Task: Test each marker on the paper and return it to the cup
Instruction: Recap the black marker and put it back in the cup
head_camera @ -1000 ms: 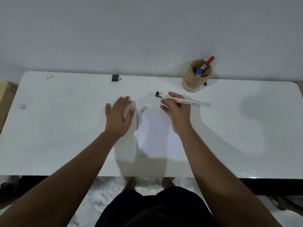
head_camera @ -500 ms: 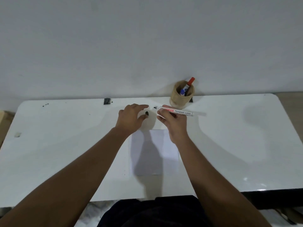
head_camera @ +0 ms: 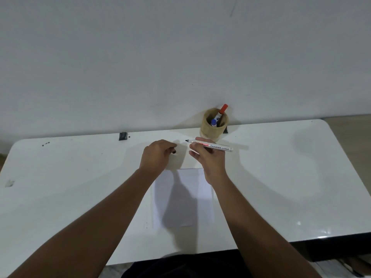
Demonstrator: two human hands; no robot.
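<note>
My right hand (head_camera: 207, 157) grips an uncapped white permanent marker (head_camera: 216, 146), lying level with its black tip pointing left. My left hand (head_camera: 157, 155) is curled around the marker's small black cap (head_camera: 174, 151), a short way left of the tip. A white sheet of paper (head_camera: 186, 199) lies on the table below both hands, partly in shadow. The wooden cup (head_camera: 213, 126) stands at the table's back edge just behind my right hand, with a red-capped marker (head_camera: 222, 109) and a blue-capped marker (head_camera: 213, 123) inside.
The white table (head_camera: 70, 177) meets a plain wall at its back. A small black clip (head_camera: 122, 136) sits at the back edge, left of centre. Dark specks (head_camera: 45, 144) mark the far left corner. My dark-clothed lap shows below the front edge.
My left hand left the table beside the paper, reached forward and picked up the black cap. The view tilted up, so the cup and hands sit lower in frame.
</note>
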